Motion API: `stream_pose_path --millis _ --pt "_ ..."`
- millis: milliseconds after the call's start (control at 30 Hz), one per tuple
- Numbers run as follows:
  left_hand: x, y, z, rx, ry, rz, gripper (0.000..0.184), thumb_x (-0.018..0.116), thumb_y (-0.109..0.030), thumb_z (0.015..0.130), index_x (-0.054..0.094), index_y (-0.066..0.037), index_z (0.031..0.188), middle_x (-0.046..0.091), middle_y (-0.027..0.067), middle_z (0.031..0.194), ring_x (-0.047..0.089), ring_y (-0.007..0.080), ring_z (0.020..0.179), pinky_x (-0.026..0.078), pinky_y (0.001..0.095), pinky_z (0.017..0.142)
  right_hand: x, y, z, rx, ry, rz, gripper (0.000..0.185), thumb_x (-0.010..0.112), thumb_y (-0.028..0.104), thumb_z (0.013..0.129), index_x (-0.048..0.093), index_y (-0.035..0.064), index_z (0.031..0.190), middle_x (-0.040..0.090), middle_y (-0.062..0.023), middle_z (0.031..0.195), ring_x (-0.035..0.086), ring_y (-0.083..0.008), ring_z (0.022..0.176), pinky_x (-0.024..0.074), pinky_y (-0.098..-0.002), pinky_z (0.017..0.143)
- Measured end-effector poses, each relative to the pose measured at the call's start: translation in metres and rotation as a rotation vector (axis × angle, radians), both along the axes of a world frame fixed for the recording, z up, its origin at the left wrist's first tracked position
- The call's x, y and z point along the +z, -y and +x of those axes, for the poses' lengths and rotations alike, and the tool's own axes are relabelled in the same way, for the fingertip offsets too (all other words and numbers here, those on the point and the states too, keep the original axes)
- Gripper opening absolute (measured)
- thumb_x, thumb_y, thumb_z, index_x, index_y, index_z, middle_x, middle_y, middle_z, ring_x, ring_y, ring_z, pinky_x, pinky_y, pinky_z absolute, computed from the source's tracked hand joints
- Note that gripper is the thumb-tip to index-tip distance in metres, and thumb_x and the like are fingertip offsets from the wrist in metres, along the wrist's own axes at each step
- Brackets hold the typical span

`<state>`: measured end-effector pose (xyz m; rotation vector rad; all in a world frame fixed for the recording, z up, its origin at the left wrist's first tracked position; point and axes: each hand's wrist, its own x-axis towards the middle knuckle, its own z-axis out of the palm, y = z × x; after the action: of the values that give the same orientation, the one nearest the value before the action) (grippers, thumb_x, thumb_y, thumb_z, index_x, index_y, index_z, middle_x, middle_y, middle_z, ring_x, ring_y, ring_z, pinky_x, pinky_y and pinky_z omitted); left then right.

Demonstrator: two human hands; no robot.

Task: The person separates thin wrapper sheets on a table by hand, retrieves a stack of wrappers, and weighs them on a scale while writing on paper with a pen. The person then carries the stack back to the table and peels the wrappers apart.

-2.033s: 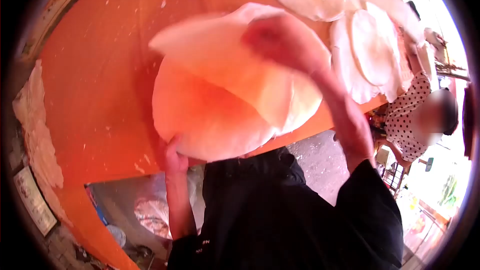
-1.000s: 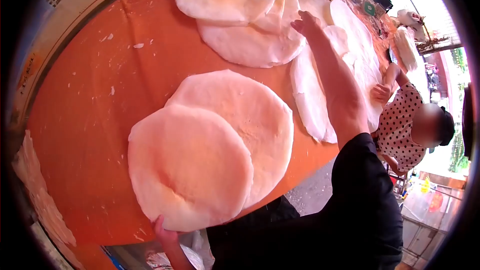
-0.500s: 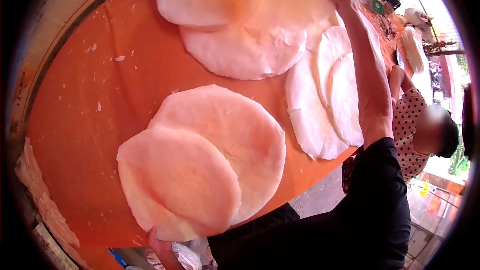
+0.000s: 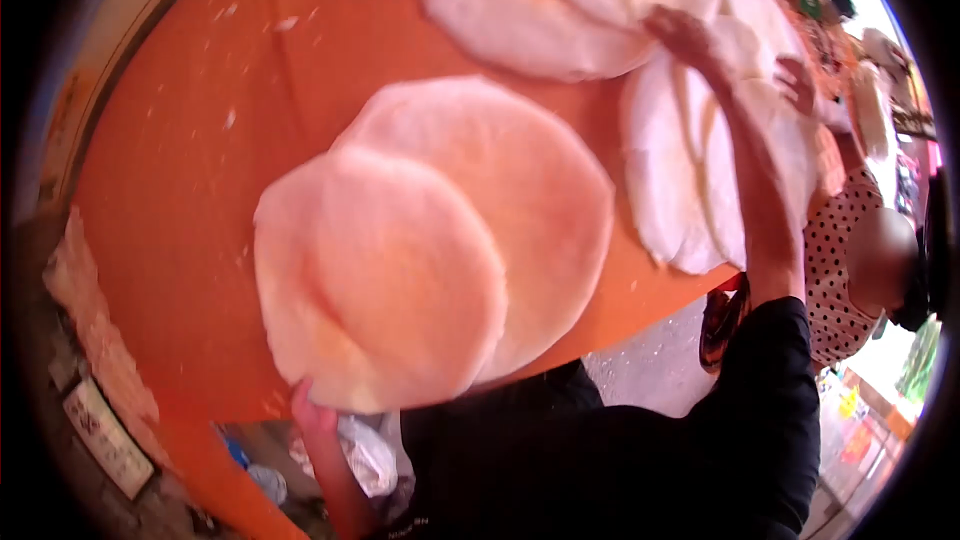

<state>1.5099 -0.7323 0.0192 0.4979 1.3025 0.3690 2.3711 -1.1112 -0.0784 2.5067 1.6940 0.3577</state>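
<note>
Two thin, pale round sheets that look like dough overlap on the orange table: a front sheet (image 4: 385, 270) lies partly over a back sheet (image 4: 545, 200). My left hand (image 4: 312, 408) is closed on the front sheet's near edge, with one finger or thumb showing on top and the rest hidden below. My right hand (image 4: 685, 35) is stretched far out, slightly blurred, its fingers apart over the edge of an upper group of similar sheets (image 4: 535, 25). Beside its forearm lie folded sheets (image 4: 665, 170).
A co-worker in a polka-dot top (image 4: 840, 250) stands at the right, with a hand (image 4: 797, 85) over the far sheets. Bags and small items (image 4: 810, 5) crowd the far right end. The orange table (image 4: 180, 270) has pale scraps on it; a plastic bag (image 4: 368, 455) is below its edge.
The view has shifted, so the sheets sit higher and further right. My right hand has drawn back along the upper sheets. The co-worker's hand now reaches over the sheets.
</note>
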Motion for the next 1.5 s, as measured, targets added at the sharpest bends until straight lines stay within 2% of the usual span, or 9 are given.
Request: stream_pose_path --millis 67,233,300,467,600,1067,1167,1300,1500 --pt "0.02 0.007 0.017 -0.092 0.15 0.02 0.051 0.052 -0.018 0.087 0.039 0.001 0.133 0.047 0.0155 0.133 0.046 0.0339 0.121 0.037 0.0471 0.102 0.093 -0.063 -0.1 -0.678 -0.27 0.244 0.047 0.052 0.051 0.086 0.063 0.0108 0.107 0.064 -0.0189 0.101 0.059 -0.0371 0.097 0.0451 -0.0419 0.087" --pt "0.038 0.007 0.012 -0.066 0.347 0.122 0.054 0.05 -0.024 0.091 0.033 -0.001 0.137 0.042 0.0154 0.138 0.042 0.0323 0.125 0.032 0.0463 0.105 0.191 -0.143 -0.349 -0.412 -0.557 0.471 0.049 0.052 0.047 0.088 0.062 0.0047 0.111 0.065 -0.0168 0.098 0.063 -0.0246 0.089 0.0483 -0.0349 0.082" --pt "0.056 0.012 0.031 -0.173 0.581 0.144 0.059 0.051 -0.028 0.091 0.03 -0.001 0.139 0.04 0.0146 0.139 0.04 0.0312 0.127 0.032 0.0447 0.106 0.213 -0.177 -0.46 -0.232 -1.441 0.425 0.042 0.066 0.031 0.082 0.06 0.0039 0.114 0.065 -0.0117 0.101 0.062 -0.0191 0.088 0.05 -0.0296 0.08" --pt "0.081 0.017 0.082 -0.427 0.586 0.389 0.067 0.062 -0.03 0.086 0.031 -0.001 0.137 0.045 0.0106 0.131 0.045 0.0247 0.12 0.037 0.0374 0.1 0.228 -0.242 -0.627 0.077 -1.377 0.272 0.063 0.081 0.025 0.067 0.054 0.003 0.12 0.061 -0.0151 0.108 0.062 -0.0293 0.092 0.0503 -0.0362 0.078" --pt "0.086 0.011 0.083 -0.416 0.63 0.338 0.062 0.064 -0.026 0.085 0.035 -0.002 0.134 0.048 0.0095 0.126 0.047 0.0222 0.115 0.039 0.0343 0.097 0.225 -0.24 -0.636 -0.266 -1.69 0.268 0.041 0.077 0.016 0.071 0.064 0.0003 0.106 0.066 -0.0095 0.097 0.062 -0.0167 0.087 0.0514 -0.03 0.075" --pt "0.043 -0.006 0.058 -0.372 0.505 0.301 0.042 0.056 -0.017 0.088 0.046 -0.005 0.127 0.055 0.0075 0.121 0.051 0.0194 0.112 0.042 0.0338 0.096 0.206 -0.236 -0.649 -0.348 -1.544 0.465 0.033 0.072 0.018 0.074 0.065 0.0019 0.103 0.068 -0.0134 0.086 0.066 -0.022 0.076 0.0531 -0.0327 0.07" --pt "0.062 -0.001 0.06 -0.152 0.557 -0.04 0.039 0.048 -0.023 0.092 0.047 -0.005 0.126 0.056 0.0081 0.12 0.052 0.0206 0.11 0.041 0.0343 0.096 0.209 -0.25 -0.666 -0.19 -1.022 0.378 0.03 0.066 0.027 0.076 0.061 0.0024 0.092 0.061 -0.0214 0.074 0.062 -0.037 0.071 0.0511 -0.0417 0.063" --pt "0.044 0.003 0.055 -0.373 0.351 0.358 0.037 0.053 -0.018 0.09 0.048 -0.005 0.124 0.057 0.0058 0.112 0.052 0.0186 0.105 0.042 0.032 0.091 0.204 -0.254 -0.682 -0.006 -0.925 0.451 0.028 0.065 0.03 0.076 0.059 0.0037 0.084 0.058 -0.0184 0.068 0.06 -0.0371 0.063 0.0498 -0.0438 0.059" --pt "0.018 0.003 0.044 -0.281 0.382 0.218 0.041 0.056 -0.013 0.087 0.047 -0.005 0.126 0.055 0.0063 0.117 0.051 0.0197 0.109 0.042 0.0336 0.093 0.208 -0.261 -0.673 -0.059 -0.636 0.336 0.012 0.058 0.014 0.068 0.058 0.0043 0.076 0.059 -0.0162 0.069 0.061 -0.0307 0.064 0.0486 -0.041 0.055"
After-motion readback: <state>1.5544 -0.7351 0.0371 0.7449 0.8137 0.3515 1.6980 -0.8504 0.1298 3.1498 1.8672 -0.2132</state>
